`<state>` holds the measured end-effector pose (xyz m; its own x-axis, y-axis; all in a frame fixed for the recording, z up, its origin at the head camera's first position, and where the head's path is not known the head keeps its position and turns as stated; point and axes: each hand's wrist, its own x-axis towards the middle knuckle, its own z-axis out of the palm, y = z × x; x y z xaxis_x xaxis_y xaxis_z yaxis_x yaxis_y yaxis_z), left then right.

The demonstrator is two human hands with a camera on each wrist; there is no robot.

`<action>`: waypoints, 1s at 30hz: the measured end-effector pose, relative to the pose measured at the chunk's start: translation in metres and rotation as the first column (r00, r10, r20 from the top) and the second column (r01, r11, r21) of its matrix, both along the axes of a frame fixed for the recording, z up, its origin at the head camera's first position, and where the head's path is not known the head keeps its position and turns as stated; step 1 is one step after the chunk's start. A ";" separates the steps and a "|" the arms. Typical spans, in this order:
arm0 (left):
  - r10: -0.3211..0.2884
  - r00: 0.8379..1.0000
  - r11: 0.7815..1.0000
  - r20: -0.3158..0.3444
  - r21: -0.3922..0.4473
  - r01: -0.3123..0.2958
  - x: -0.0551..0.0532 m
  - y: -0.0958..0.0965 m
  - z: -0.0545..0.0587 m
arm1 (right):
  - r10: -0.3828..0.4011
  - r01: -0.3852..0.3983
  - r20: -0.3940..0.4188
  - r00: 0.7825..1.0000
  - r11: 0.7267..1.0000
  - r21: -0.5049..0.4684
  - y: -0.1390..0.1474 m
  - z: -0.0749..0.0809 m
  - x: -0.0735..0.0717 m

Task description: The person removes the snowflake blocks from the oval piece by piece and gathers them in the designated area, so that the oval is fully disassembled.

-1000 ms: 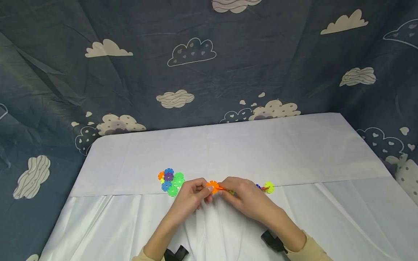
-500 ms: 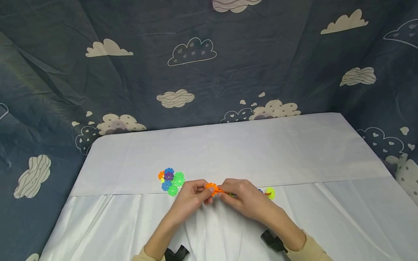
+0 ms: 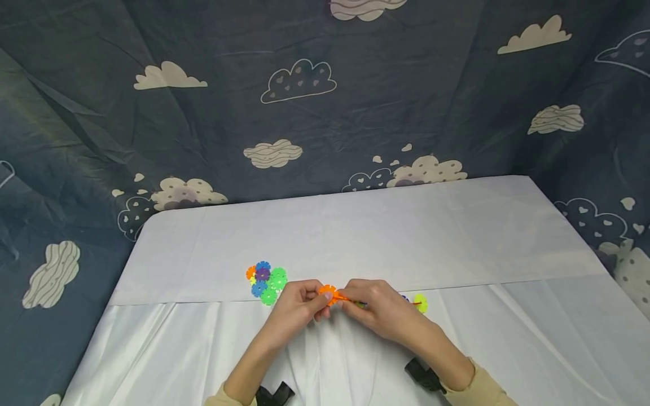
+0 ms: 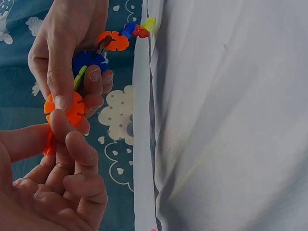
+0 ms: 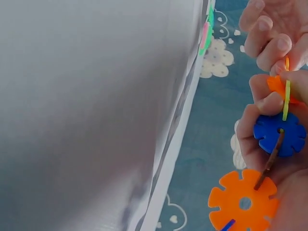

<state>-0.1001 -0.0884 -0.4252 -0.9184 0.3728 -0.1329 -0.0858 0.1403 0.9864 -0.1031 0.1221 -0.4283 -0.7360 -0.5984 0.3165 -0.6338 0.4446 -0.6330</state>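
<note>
Pinching an orange disc [image 3: 328,291] between thumb and fingers: your left hand [image 3: 298,307], grip closed on it. Your right hand [image 3: 383,307], close alongside, has its fingers curled about the left end of a chain of notched discs [image 4: 90,61], thumb on the second orange disc [image 4: 75,113]. Both orange pieces meet between your fingertips, over the white-covered table [image 3: 355,237]; how deep the notches sit, cannot tell. Chain order outward from there: yellow-green, blue, brown, orange, blue, red, yellow, running out past your right hand. Left of your left hand: cluster of discs [image 3: 277,278], overlapping, green, blue, purple, orange, some yellow. Dark backdrop [image 3: 406,84], pale clouds.
</note>
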 end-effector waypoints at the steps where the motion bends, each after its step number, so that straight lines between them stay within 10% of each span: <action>1: 0.002 1.000 1.000 0.000 0.002 -0.002 0.000 0.000 -0.001 | -0.003 0.003 -0.006 1.000 1.000 -0.002 0.000 0.000 0.000; 30: 0.054 0.997 0.995 0.056 0.083 -0.058 0.000 0.002 0.004 | -0.064 0.056 -0.083 0.994 0.994 -0.097 -0.003 0.000 0.000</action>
